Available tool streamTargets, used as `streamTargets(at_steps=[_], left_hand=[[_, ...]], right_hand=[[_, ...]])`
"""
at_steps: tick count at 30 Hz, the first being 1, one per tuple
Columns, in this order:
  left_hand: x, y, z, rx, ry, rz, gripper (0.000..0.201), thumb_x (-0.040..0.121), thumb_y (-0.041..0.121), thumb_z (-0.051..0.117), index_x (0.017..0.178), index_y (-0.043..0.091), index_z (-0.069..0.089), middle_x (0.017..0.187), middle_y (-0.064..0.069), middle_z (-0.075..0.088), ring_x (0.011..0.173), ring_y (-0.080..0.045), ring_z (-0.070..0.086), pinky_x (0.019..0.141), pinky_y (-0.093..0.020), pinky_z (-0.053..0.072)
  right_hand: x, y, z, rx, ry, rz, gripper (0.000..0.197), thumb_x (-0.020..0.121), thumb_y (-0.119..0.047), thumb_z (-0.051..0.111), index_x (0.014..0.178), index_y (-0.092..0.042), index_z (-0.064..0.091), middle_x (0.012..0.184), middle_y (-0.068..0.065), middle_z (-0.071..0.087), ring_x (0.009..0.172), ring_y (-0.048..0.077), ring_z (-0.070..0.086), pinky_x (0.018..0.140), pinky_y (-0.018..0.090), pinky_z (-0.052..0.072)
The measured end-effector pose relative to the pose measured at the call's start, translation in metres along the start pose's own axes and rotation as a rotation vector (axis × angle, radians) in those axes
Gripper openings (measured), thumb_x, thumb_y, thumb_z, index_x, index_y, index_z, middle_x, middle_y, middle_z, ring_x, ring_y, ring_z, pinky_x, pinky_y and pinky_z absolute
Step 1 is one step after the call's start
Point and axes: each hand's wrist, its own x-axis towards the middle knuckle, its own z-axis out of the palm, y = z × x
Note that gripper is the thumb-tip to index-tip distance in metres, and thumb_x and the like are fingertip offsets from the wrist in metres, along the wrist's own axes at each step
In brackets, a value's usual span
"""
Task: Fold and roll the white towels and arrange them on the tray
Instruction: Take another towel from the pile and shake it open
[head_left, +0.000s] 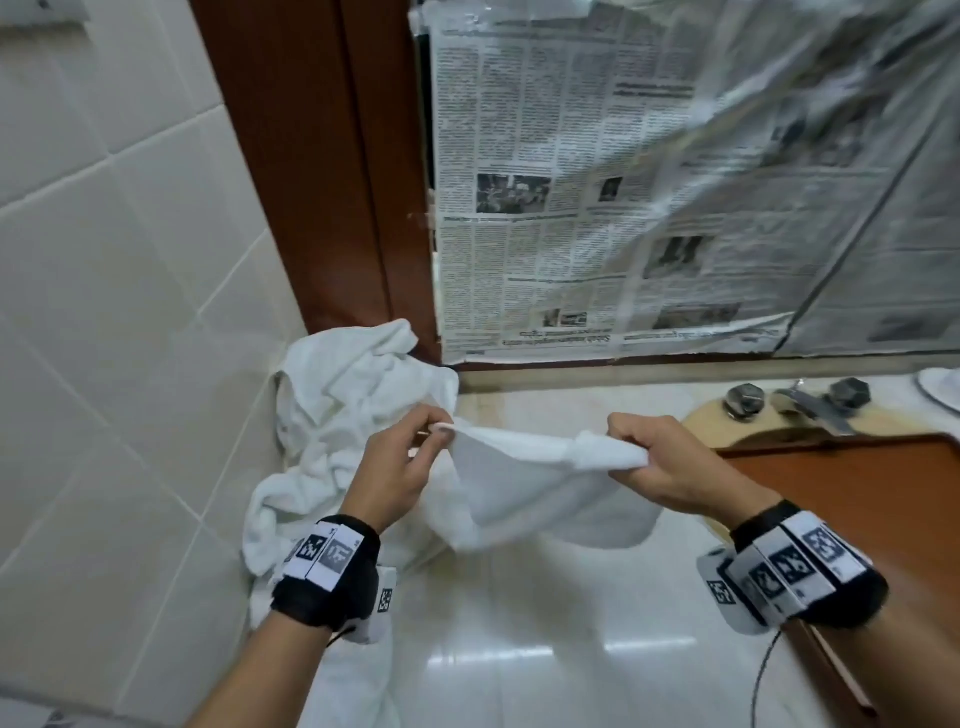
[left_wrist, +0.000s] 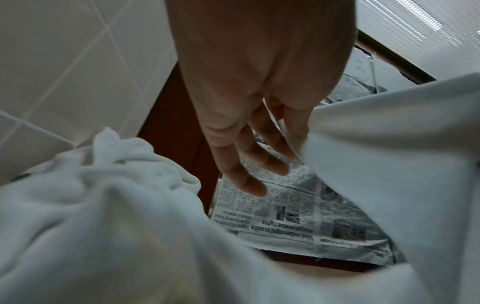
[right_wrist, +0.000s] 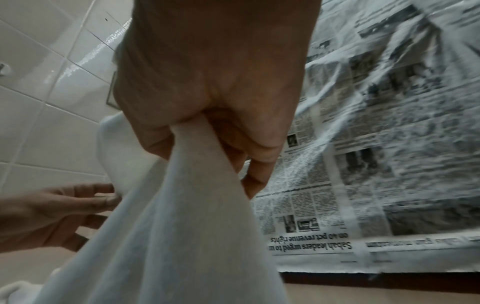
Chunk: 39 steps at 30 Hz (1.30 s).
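Light was even and soft — glare streaked the counter (head_left: 519, 670) at six o'clock; wrist views blurred, edges bent.

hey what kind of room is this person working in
Most likely a bathroom: white tiled wall, a faucet at a basin set into a glossy counter, and newspaper covering what may be a mirror.

Above the pale counter (head_left: 519, 675) the left hand (head_left: 400, 462) pinched one end of a white towel (head_left: 524, 488) and the right hand (head_left: 660, 457) gripped the bunched other end, the cloth sagging between them. A heap of white towels (head_left: 337, 415) lay in the corner against the tiled wall (head_left: 104, 260). Newspaper (head_left: 623, 208) covered the surface behind, and a brown tray (head_left: 893, 499) sat at the right beside a tap (head_left: 810, 400)
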Motion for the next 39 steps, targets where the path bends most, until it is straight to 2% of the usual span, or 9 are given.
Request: streamTargets(at_steps=[5, 8, 13, 17, 21, 26, 29, 33, 39], left_hand=[[-0.012, 0.029, 0.036, -0.172, -0.033, -0.116, 0.007, 0.099, 0.018, 0.061, 0.098, 0.018, 0.068, 0.088, -0.004, 0.068, 0.080, -0.022, 0.068, 0.074, -0.044, 0.062], [-0.018, 0.045, 0.055, -0.276, -0.012, -0.151, 0.009, 0.099, 0.017, 0.060, 0.101, 0.018, 0.069, 0.093, -0.013, 0.065, 0.085, -0.030, 0.067, 0.074, -0.043, 0.062], [-0.035, 0.073, 0.082, -0.351, 0.048, -0.207, 0.011, 0.101, 0.014, 0.056, 0.099, 0.015, 0.066, 0.095, -0.008, 0.064, 0.083, -0.015, 0.062, 0.067, -0.029, 0.057], [-0.053, 0.085, 0.089, -0.375, 0.139, -0.227, 0.012, 0.102, 0.017, 0.053, 0.100, 0.015, 0.065, 0.108, -0.016, 0.063, 0.087, -0.015, 0.061, 0.069, -0.036, 0.057], [-0.076, 0.086, 0.081, -0.271, 0.185, -0.215, 0.011, 0.098, 0.027, 0.057, 0.100, 0.021, 0.066, 0.106, 0.000, 0.067, 0.095, -0.016, 0.060, 0.083, -0.046, 0.052], [-0.101, 0.082, 0.072, -0.145, 0.211, -0.177, 0.009, 0.099, 0.028, 0.058, 0.102, 0.023, 0.066, 0.096, 0.008, 0.068, 0.085, -0.014, 0.057, 0.071, -0.033, 0.046], [-0.109, 0.070, 0.071, -0.057, 0.237, -0.182, 0.011, 0.095, 0.035, 0.060, 0.099, 0.027, 0.067, 0.092, 0.011, 0.069, 0.084, -0.012, 0.061, 0.074, -0.029, 0.049], [-0.116, 0.041, 0.081, 0.098, 0.262, -0.254, 0.007, 0.098, 0.027, 0.061, 0.094, 0.031, 0.066, 0.085, 0.012, 0.069, 0.078, -0.011, 0.063, 0.068, -0.025, 0.047], [-0.127, -0.016, 0.100, 0.236, 0.175, -0.369, 0.012, 0.098, 0.025, 0.058, 0.093, 0.016, 0.064, 0.096, -0.002, 0.067, 0.086, -0.020, 0.065, 0.080, -0.038, 0.050]], right_hand=[[-0.052, 0.007, -0.022, 0.119, -0.046, 0.171, 0.018, 0.076, -0.020, 0.060, 0.089, -0.027, 0.050, 0.071, -0.011, 0.056, 0.063, 0.006, 0.046, 0.058, 0.028, 0.036], [-0.079, 0.012, -0.034, 0.116, -0.150, 0.193, 0.041, 0.072, -0.026, 0.059, 0.112, -0.035, 0.060, 0.087, -0.019, 0.064, 0.075, 0.002, 0.057, 0.065, 0.020, 0.041], [-0.122, 0.016, -0.039, 0.136, -0.277, 0.266, 0.018, 0.073, -0.024, 0.069, 0.079, -0.010, 0.060, 0.066, -0.012, 0.052, 0.056, 0.005, 0.048, 0.057, 0.026, 0.037], [-0.151, 0.027, -0.037, 0.209, -0.314, 0.215, 0.024, 0.079, -0.029, 0.079, 0.099, -0.027, 0.066, 0.098, -0.014, 0.062, 0.083, 0.008, 0.065, 0.076, 0.024, 0.053], [-0.165, 0.051, -0.037, 0.028, -0.217, 0.109, 0.018, 0.085, -0.026, 0.072, 0.098, -0.023, 0.060, 0.126, -0.018, 0.049, 0.091, 0.004, 0.062, 0.077, 0.015, 0.045], [-0.170, 0.069, -0.043, -0.070, -0.086, 0.168, 0.016, 0.090, -0.033, 0.068, 0.086, -0.038, 0.053, 0.082, -0.008, 0.064, 0.076, 0.008, 0.060, 0.070, 0.035, 0.050], [-0.166, 0.072, -0.042, -0.148, 0.037, 0.201, 0.015, 0.088, -0.035, 0.071, 0.084, -0.038, 0.057, 0.082, -0.011, 0.063, 0.075, 0.005, 0.054, 0.061, 0.029, 0.038], [-0.161, 0.081, -0.025, -0.362, 0.143, 0.305, 0.015, 0.085, -0.042, 0.072, 0.084, -0.033, 0.059, 0.082, -0.013, 0.061, 0.090, 0.012, 0.045, 0.071, 0.035, 0.028], [-0.152, 0.105, 0.015, 0.136, 0.205, 0.400, 0.029, 0.081, -0.024, 0.079, 0.078, -0.024, 0.050, 0.070, -0.004, 0.059, 0.065, 0.015, 0.052, 0.061, 0.031, 0.041]])
